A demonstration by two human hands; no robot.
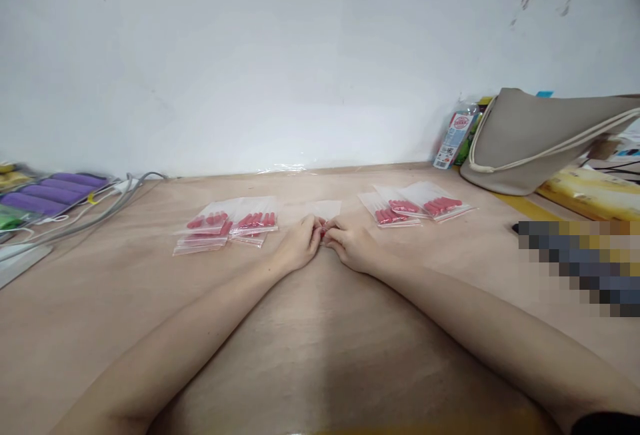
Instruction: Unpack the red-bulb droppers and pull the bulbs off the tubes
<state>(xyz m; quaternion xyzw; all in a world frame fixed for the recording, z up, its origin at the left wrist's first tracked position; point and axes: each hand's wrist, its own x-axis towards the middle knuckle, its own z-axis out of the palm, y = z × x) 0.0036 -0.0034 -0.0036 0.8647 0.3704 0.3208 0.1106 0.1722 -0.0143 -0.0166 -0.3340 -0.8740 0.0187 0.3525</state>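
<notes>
Both hands meet at the middle of the table over one clear plastic zip bag (pixel 324 209), whose flat end sticks out beyond the fingers. My left hand (pixel 301 243) pinches it from the left, and my right hand (pixel 354 244) pinches it from the right. A bit of red shows between the fingertips; the rest of the bag is covered. To the left lie overlapping zip bags (pixel 253 208) with red stick-like pieces (pixel 256 220) inside. More such bags (pixel 420 194) with red pieces (pixel 443 205) are fanned out to the right.
Purple rolls in packaging (pixel 55 194) and grey cables (pixel 133 188) sit at the left edge. Against the wall at right stand a carton (pixel 454 138) and a grey bag (pixel 530 135) with a cord. A yellow packet (pixel 590 195) lies beside it, near a pixelated dark object (pixel 580 265).
</notes>
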